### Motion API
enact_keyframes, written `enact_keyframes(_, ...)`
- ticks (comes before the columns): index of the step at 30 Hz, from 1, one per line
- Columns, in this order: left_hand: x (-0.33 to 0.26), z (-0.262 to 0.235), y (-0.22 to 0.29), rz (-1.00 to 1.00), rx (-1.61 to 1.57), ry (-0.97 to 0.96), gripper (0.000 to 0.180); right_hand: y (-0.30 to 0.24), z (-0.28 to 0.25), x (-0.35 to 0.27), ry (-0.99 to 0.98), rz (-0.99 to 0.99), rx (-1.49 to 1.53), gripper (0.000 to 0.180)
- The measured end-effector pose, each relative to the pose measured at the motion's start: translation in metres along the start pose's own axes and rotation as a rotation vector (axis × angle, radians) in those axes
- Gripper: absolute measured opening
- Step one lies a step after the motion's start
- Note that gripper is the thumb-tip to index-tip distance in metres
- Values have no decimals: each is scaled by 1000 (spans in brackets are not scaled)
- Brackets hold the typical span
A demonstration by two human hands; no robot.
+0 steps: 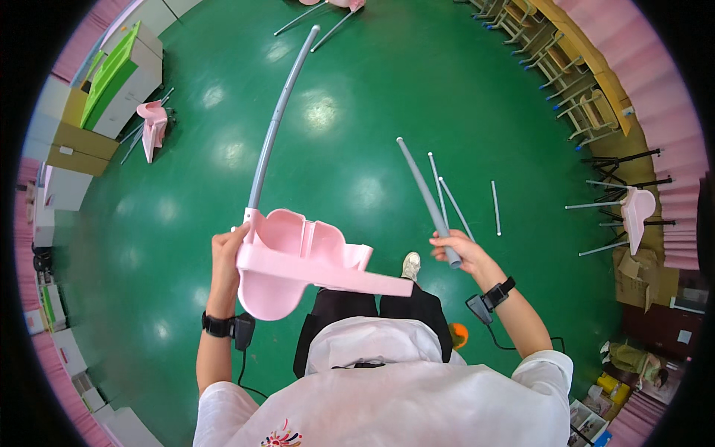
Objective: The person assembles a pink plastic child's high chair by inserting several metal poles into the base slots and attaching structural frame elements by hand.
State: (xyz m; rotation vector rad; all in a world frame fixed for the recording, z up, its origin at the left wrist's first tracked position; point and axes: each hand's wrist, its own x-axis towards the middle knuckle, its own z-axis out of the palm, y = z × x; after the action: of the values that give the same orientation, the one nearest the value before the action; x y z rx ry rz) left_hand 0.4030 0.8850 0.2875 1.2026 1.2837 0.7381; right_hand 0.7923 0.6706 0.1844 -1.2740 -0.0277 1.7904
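Observation:
My left hand [226,257] grips the side of a pink plastic high chair seat [275,290], close to a corner socket. A long grey tubular leg [274,127] is in that socket and points away from me, with a pale cap at its far end. Inside the seat, an upright divider shows between rounded hollows. In my right hand [463,252] is a separate grey tube leg [421,181], held near its thicker end and apart from the seat. Beyond it on the floor lie three thinner grey tubes [439,191] [456,209] [496,208] with pale tips.
The floor [320,171] is glossy green. Pink high chairs stand at the left [153,127] and right [635,216], with part of another at the top [350,4]. School desks [562,63] line the right wall; cabinets [126,78] are at left. An orange-and-green object [459,335] sits beside my leg.

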Motion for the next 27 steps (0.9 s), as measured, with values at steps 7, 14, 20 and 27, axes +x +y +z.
enact_keyframes(7, 19, -1, -16, -114, 3, -54, 32, 36, 24, 49, -77, -53, -362, 29)
enact_keyframes(14, 25, -25, -20, -94, -116, -57, 30, 64, 17, 66, -133, 41, -502, 31)
enact_keyframes(20, 48, -61, -32, -77, -75, -8, 38, 54, 69, 32, -196, 142, -435, 30)
enact_keyframes(27, 80, -101, -95, -53, -174, -51, 48, 45, 104, -13, -152, 168, -425, 36)
